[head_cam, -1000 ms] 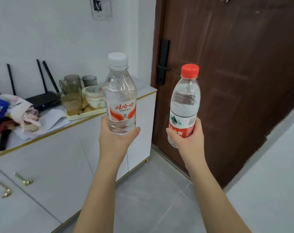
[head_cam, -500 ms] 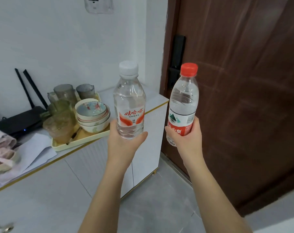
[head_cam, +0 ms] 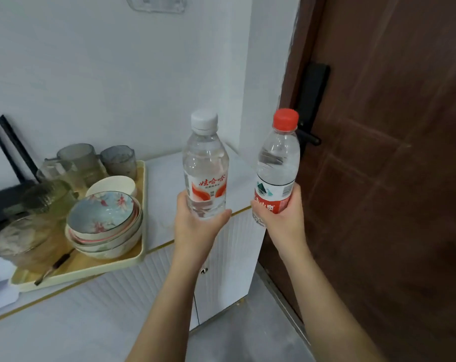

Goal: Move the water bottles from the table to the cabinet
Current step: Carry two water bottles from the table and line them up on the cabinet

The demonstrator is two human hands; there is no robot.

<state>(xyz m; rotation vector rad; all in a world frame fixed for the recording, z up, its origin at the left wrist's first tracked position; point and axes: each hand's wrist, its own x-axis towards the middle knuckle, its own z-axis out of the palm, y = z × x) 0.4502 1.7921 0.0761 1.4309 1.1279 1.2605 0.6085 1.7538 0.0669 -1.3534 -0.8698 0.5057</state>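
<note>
Head camera looks down at our two bare arms, which reach out in front of us. Our left hand holds a clear plastic water bottle with a white cap and a red and white label. Its grip is wrapped round the bottom part of that bottle, with the thumb on the right side. Our right hand holds a clear plastic water bottle with a red cap and a red label, and its grip is curled round the label. Both bottles stand straight up in the air, side by side and near each other, but they do not touch.

Behind and below them is a long white cabinet with a thin gold strip along its top edge. We see the white-capped bottle in front of the right end of the cabinet top. The red-capped bottle is by the cabinet's right corner, in front of a dark brown door with a black handle. Neither bottle rests on the cabinet.

To the left of the bottles, a flat cream tray sits on the cabinet top. It carries a stack of bowls (the top one is blue with pink flowers). Some cloudy glass cups stand behind the bowls. A small thing with a dark handle lies at the front of the tray, too blurry for us to tell what it is.
</note>
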